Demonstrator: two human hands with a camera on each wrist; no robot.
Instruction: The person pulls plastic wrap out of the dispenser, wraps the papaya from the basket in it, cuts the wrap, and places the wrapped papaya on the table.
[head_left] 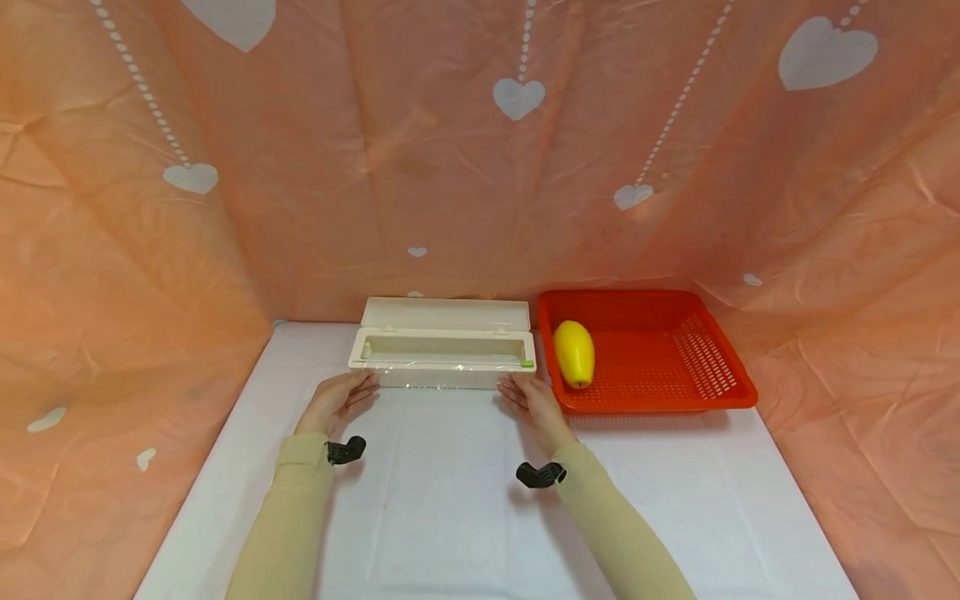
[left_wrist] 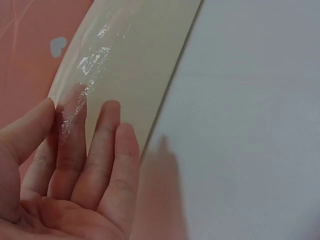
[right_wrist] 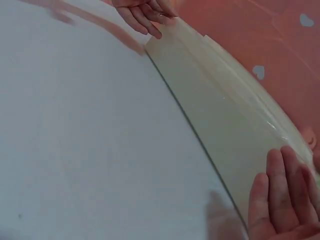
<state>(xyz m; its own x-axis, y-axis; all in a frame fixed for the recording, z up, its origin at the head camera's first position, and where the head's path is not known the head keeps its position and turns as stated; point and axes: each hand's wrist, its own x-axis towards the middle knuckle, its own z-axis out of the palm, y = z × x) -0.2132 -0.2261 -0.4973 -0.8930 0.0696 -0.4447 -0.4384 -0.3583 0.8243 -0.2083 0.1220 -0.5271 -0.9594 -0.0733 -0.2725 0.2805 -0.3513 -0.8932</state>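
Note:
A cream cling film dispenser (head_left: 442, 377) stands at the back of the table, its lid (head_left: 446, 314) raised behind it. Clear cling film (left_wrist: 90, 65) hangs over the dispenser's front, crinkled and shiny along its edge. At the left corner my left hand (head_left: 337, 400) pinches the film between thumb and forefinger, the other fingers extended. My right hand (head_left: 536, 406) holds the film's edge at the right corner; in the right wrist view its fingers (right_wrist: 280, 195) show, but the thumb's grip is out of sight. A small green slider (head_left: 528, 363) sits on the dispenser's right end.
To the right of the dispenser is a red plastic basket (head_left: 645, 404) with perforated sides. Inside, near its left wall, lies a yellow oval fruit (head_left: 575, 354). A white cloth (head_left: 442, 500) covers the table, and a pink curtain with hearts (head_left: 442, 167) hangs behind.

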